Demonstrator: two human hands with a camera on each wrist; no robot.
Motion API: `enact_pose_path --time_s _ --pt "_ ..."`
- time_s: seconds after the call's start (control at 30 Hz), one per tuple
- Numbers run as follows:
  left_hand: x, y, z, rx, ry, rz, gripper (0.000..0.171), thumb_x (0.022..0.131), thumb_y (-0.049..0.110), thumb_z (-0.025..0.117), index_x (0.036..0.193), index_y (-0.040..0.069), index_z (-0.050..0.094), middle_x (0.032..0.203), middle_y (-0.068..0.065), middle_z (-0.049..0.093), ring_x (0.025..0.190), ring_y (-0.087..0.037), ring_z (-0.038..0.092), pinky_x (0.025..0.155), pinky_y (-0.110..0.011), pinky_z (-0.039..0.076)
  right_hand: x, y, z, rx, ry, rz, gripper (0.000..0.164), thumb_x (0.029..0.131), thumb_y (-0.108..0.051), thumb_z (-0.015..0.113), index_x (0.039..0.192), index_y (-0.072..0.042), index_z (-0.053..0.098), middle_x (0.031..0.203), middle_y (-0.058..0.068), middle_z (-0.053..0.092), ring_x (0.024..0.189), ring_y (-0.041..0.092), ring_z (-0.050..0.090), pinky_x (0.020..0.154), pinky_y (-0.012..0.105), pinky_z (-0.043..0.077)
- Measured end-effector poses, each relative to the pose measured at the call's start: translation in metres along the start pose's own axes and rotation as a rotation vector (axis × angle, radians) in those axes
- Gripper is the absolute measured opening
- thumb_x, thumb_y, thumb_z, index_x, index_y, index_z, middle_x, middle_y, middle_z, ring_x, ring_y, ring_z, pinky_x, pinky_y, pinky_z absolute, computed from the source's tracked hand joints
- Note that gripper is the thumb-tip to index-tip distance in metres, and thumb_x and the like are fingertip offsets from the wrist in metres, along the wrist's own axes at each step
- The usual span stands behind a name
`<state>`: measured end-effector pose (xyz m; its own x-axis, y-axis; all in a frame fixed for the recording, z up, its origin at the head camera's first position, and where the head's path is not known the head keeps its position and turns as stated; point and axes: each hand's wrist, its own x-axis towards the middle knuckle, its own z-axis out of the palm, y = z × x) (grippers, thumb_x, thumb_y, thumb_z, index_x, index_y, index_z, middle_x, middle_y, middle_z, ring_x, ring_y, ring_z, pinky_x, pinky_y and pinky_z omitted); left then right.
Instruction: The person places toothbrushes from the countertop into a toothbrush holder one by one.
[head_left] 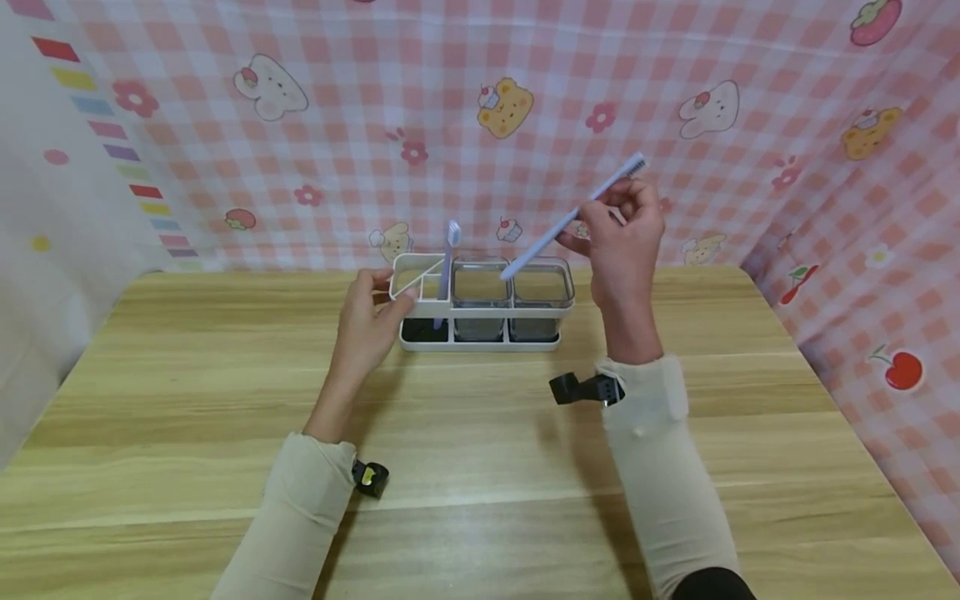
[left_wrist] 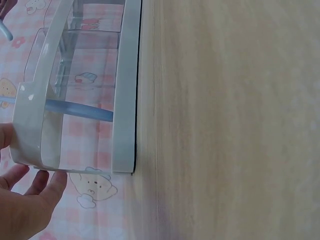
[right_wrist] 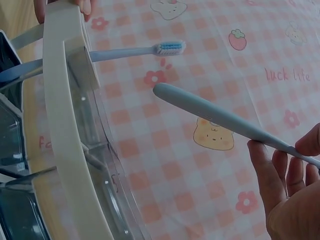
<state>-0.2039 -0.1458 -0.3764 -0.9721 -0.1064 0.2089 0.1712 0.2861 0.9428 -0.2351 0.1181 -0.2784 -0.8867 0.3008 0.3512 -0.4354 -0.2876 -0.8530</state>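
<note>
A white toothbrush holder (head_left: 495, 313) stands on the table near the back, with a narrow divided section at its left end and two clear cups (head_left: 480, 327) to the right. My left hand (head_left: 363, 321) holds its left end, thumb at the front and fingers round the outer side. One toothbrush (head_left: 446, 271) stands in the divided section, bristles up. My right hand (head_left: 630, 237) pinches a second, light blue toothbrush (head_left: 558, 227) near its head. This brush slants, its rounded handle end (right_wrist: 172, 94) pointing down-left above the cups in the head view.
The wooden table (head_left: 465, 467) reaches back to a pink checked cloth (head_left: 337, 125) hanging behind it. More of this cloth hangs along the right side, and a pale curtain (head_left: 67, 208) hangs at the left. Each wrist wears a small black camera (head_left: 370, 477).
</note>
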Motion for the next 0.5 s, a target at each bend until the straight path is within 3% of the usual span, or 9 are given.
enact_pose_path --time_s 0.5 --pt "0.002 -0.003 0.000 0.011 0.004 0.004 0.046 0.098 0.014 0.066 0.133 -0.009 0.048 0.129 -0.024 0.052 0.115 -0.033 0.055 0.101 -0.041 0.052 -0.011 0.013 0.023 0.012 -0.124 -0.016 0.020 0.092 0.010 0.056 0.104 -0.004 0.047 0.096 0.011 0.050 0.076 0.020 0.059 0.066 0.035 0.063"
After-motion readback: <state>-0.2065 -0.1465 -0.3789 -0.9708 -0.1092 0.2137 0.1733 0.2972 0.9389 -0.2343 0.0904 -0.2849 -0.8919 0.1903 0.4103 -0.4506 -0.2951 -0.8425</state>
